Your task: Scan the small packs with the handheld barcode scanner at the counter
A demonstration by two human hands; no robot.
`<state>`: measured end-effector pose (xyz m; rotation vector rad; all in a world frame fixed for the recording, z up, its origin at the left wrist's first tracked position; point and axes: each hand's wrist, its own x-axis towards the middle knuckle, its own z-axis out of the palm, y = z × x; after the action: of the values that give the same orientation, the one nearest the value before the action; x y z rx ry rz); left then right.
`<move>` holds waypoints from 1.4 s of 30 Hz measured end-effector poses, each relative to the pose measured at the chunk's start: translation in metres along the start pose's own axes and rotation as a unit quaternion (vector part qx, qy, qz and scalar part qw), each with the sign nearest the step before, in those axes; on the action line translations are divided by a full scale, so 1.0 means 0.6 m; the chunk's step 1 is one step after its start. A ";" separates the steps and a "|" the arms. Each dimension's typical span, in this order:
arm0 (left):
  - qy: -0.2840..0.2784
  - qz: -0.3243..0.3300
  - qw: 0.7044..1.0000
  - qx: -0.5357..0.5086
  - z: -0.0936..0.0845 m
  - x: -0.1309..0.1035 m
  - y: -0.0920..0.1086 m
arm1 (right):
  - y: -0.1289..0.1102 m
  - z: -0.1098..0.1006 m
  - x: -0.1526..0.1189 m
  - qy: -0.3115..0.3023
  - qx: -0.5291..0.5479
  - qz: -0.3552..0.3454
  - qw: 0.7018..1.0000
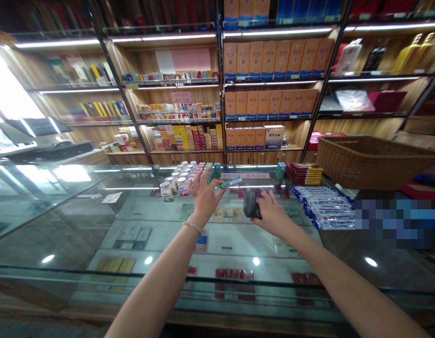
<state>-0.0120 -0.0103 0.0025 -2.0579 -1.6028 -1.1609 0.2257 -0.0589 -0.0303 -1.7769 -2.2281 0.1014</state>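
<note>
My left hand (pixel 205 195), with a beaded bracelet at the wrist, is pinched on a slim green, white and blue stick pack (pixel 230 182), held above the glass counter (pixel 161 234). The stick pack looks like gum or candy, but its print is too small to read. In my right hand (pixel 274 212) is a black handheld barcode scanner (pixel 251 205), its head turned up towards the stick pack. Just beyond my left hand stand rows of small white-lidded jars (pixel 182 184), with pink and green packs (pixel 206 170) beside them.
Blue-and-white packets (pixel 325 206) are spread at right, behind them red and yellow packs (pixel 304 172) and a wicker basket (pixel 376 162). A small green container (pixel 281 170) stands nearby. Boxes (pixel 270 61) fill the back shelves. A screen (pixel 37 126) is at far left.
</note>
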 end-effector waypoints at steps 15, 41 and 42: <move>0.035 0.014 0.999 0.004 0.013 -0.002 -0.016 | 0.035 -0.122 0.004 0.025 0.449 0.065 0.891; 0.027 0.015 1.000 0.000 0.012 -0.002 -0.016 | -0.073 -0.102 -0.038 -0.013 0.310 0.013 0.951; 0.026 0.013 1.000 0.001 0.012 -0.002 -0.016 | -0.073 -0.101 -0.038 -0.011 0.312 0.013 0.950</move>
<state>-0.0178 -0.0033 -0.0050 -2.0248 -1.5472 -1.1927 0.2049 -0.0987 0.0335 -1.4457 -1.8852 0.7444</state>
